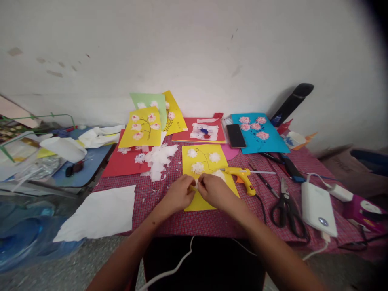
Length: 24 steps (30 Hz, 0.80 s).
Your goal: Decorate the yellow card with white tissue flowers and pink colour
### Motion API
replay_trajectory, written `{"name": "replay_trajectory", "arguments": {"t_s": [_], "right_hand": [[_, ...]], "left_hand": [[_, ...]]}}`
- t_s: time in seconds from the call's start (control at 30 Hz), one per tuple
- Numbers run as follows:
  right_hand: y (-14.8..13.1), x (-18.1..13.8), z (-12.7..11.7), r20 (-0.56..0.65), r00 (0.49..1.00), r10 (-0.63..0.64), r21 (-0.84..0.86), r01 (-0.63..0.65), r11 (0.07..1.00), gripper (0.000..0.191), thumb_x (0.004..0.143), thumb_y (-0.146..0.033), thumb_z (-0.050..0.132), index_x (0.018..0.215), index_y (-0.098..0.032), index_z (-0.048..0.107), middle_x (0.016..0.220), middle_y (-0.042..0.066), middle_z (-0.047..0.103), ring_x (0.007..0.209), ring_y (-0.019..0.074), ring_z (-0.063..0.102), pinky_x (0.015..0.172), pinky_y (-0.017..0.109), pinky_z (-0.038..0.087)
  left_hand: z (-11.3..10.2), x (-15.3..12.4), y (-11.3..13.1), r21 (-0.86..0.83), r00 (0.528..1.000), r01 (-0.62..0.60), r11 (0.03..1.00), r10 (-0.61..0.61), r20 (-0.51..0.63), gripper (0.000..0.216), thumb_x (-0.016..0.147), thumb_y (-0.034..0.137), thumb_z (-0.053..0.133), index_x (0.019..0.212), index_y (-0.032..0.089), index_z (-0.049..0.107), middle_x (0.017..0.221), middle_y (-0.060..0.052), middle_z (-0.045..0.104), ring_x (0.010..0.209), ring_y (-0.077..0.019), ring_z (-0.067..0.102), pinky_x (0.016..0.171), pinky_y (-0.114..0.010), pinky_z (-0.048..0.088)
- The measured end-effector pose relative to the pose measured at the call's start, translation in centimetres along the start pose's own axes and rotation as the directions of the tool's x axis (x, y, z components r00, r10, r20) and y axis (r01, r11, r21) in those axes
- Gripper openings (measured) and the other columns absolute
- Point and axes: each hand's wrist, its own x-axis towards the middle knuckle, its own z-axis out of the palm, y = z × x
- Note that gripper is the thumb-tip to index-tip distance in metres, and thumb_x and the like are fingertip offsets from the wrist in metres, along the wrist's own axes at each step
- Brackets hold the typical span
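Observation:
My left hand (181, 190) and my right hand (212, 188) meet over the lower part of a yellow paper sheet (197, 204). Fingers on both are pinched closed, nearly touching. A small whitish bit shows between the fingertips, too small and hidden to name. On the sheet, thin drawn branches carry white paper flowers (198, 167), one of them partly behind my right hand. A yellow hot glue gun (242, 173) lies across the sheet's right edge, its nozzle pointing left. Left of the sheet is a heap of torn white paper (159, 159).
Scissors (285, 206), a white power bank (318, 208), a phone (235, 136) and a blue flower picture (257, 133) lie to the right. Finished-looking yellow flower pictures (142, 129) lean at back left. A white paper sheet (100, 212) overhangs the table's front left edge.

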Motion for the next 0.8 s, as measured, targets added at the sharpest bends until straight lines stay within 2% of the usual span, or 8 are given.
{"name": "replay_trajectory", "arguments": {"t_s": [0.13,0.27,0.57,0.8], "right_hand": [[-0.2,0.9,-0.1,0.03,1.0,-0.005,-0.065,0.007,0.998,0.017,0.095,-0.018,0.053,0.088,-0.017,0.068,0.081,0.009,0.075,0.07,0.02,0.067,0.063,0.028,0.038],[-0.1,1.0,-0.3,0.032,0.999,0.003,-0.097,0.001,0.995,0.017,0.094,-0.019,0.053,0.087,-0.017,0.068,0.079,0.009,0.075,0.067,0.0196,0.066,0.061,0.029,0.036],[0.7,0.1,-0.1,-0.041,0.999,0.031,0.047,-0.029,0.998,0.02,0.097,-0.027,0.053,0.081,-0.019,0.062,0.078,0.006,0.072,0.071,0.0192,0.066,0.062,0.028,0.037],[1.1,-0.2,0.1,-0.054,0.997,0.06,0.103,-0.055,0.993,0.016,0.095,-0.026,0.055,0.083,-0.02,0.064,0.08,0.005,0.073,0.074,0.0194,0.067,0.065,0.028,0.039]], "left_hand": [[1.1,-0.2,1.4,0.124,0.999,0.03,0.992,-0.026,-0.031,0.019,0.086,0.028,0.064,0.1,0.02,0.054,0.098,-0.007,0.061,0.09,-0.0241,0.059,0.082,-0.039,0.05],[2.1,0.6,2.0,0.223,0.996,0.084,0.971,-0.075,-0.046,0.022,0.088,0.032,0.062,0.105,0.018,0.055,0.097,-0.01,0.062,0.091,-0.0266,0.06,0.082,-0.041,0.05],[1.8,0.0,1.6,0.21,0.998,0.06,0.976,-0.057,-0.019,0.019,0.091,0.036,0.063,0.097,0.019,0.057,0.097,-0.009,0.061,0.091,-0.0257,0.058,0.083,-0.042,0.049],[1.8,0.0,1.5,0.237,0.998,0.055,0.97,-0.055,-0.004,0.02,0.094,0.037,0.062,0.102,0.019,0.06,0.099,-0.008,0.061,0.092,-0.0249,0.059,0.083,-0.04,0.048]]}}
